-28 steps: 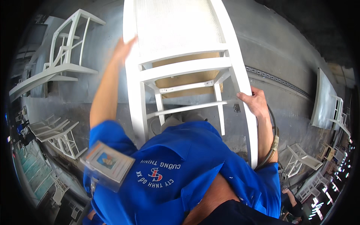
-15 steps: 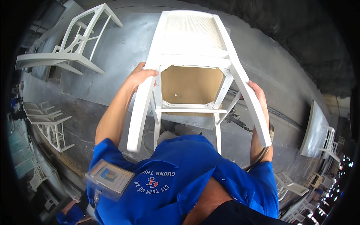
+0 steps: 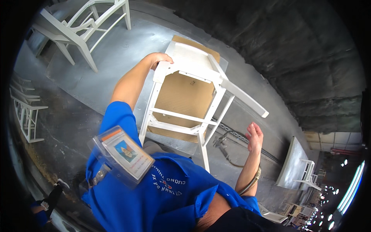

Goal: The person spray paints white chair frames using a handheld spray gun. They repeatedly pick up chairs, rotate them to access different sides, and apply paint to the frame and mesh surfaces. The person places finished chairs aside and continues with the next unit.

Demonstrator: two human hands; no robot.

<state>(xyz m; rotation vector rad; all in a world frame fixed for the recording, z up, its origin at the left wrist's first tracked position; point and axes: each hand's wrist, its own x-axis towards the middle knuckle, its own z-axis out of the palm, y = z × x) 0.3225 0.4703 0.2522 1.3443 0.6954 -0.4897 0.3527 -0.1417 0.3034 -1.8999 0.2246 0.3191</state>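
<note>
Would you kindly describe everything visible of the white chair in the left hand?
The white chair, apparently painted wood, is tipped with its seat frame facing the camera. A pale panel sits toward its far end; legs and thin stretchers are visible. A tan surface shows through the frame. The left hand grips one corner; the right hand is off it.

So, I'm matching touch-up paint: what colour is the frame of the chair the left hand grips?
The chair frame is white, showing best in the head view.

Dk wall (image 3: 301, 58) upper R, gry flr (image 3: 77, 131), bright lts (image 3: 351, 187) lower R.
</note>
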